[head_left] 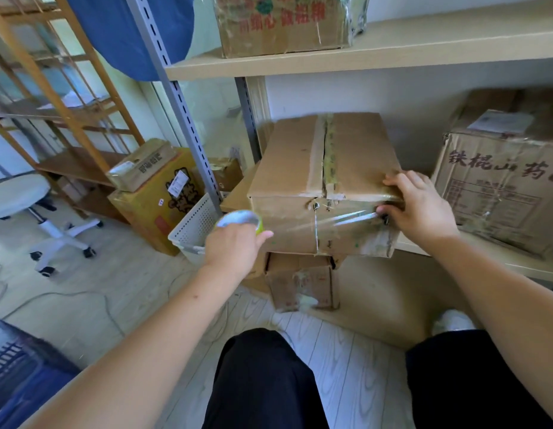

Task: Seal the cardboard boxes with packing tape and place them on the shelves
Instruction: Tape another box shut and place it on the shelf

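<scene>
Gripping the tape roll, left hand hides its lower half.

We're over a pale wood-plank floor. Left: bamboo ladder rack, white swivel stool, perforated white basket. Grey slotted steel upright with light wood shelf boards. White wall behind, soft daylight from left.
</scene>
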A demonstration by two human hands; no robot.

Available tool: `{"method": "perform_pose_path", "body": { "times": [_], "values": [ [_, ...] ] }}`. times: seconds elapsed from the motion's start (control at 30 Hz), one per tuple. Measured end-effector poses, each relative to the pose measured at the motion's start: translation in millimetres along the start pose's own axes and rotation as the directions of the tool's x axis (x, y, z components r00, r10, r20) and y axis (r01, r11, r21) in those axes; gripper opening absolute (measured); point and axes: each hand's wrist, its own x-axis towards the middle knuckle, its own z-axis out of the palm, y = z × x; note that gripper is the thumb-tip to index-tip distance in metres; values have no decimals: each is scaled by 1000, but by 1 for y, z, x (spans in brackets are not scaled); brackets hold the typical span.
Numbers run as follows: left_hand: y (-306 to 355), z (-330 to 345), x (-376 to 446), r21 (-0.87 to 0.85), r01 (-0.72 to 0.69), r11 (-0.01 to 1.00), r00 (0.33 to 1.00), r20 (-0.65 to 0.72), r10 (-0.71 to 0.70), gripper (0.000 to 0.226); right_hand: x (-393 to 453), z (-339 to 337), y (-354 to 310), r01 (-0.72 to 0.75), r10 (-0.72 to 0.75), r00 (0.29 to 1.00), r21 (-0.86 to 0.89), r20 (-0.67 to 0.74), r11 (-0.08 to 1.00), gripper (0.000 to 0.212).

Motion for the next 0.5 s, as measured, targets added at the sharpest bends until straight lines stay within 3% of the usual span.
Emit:
{"method": "perform_pose_path", "body": {
  "times": [0.1,0.27,0.4,0.5],
  "values": [
    [-14,0,-5,67,-2,998,1000,-7,3,56,-1,-4,1,5,-5,1000,-1,20,1000,50],
    [-19,2,5,-47,-69,997,988,133,75,42,0,-9,0,30,-29,999,-39,34,999,49],
    [-25,10,12,1,142,990,968,209,-139,63,-2,-10,3,54,-51,998,-54,42,997,47],
    [-25,12,23,-5,110,994,981,162,-108,63,-3,-12,7,54,-52,998,-49,35,997,47]
  ]
}}
